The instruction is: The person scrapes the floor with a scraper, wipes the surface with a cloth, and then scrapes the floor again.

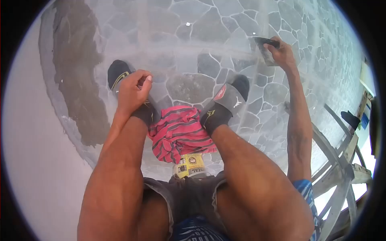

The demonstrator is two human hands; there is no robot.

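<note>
I count two hands: my left hand (pixel 134 90) at nine o'clock, my right hand (pixel 282 53) at two o'clock. One trowel (pixel 265 50) sits in the right. Two black socks, one slide sandal (pixel 230 96) at centre. One striped red cloth (pixel 179 132) and one yellow-labelled can (pixel 189 165) at six o'clock.

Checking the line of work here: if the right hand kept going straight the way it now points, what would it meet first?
The right hand grips a dark flat-bladed scraper pointing up and left. Going straight on, it would probably meet only more of the grey stone-patterned surface; nothing else shows in that line, though depth is unclear.
</note>
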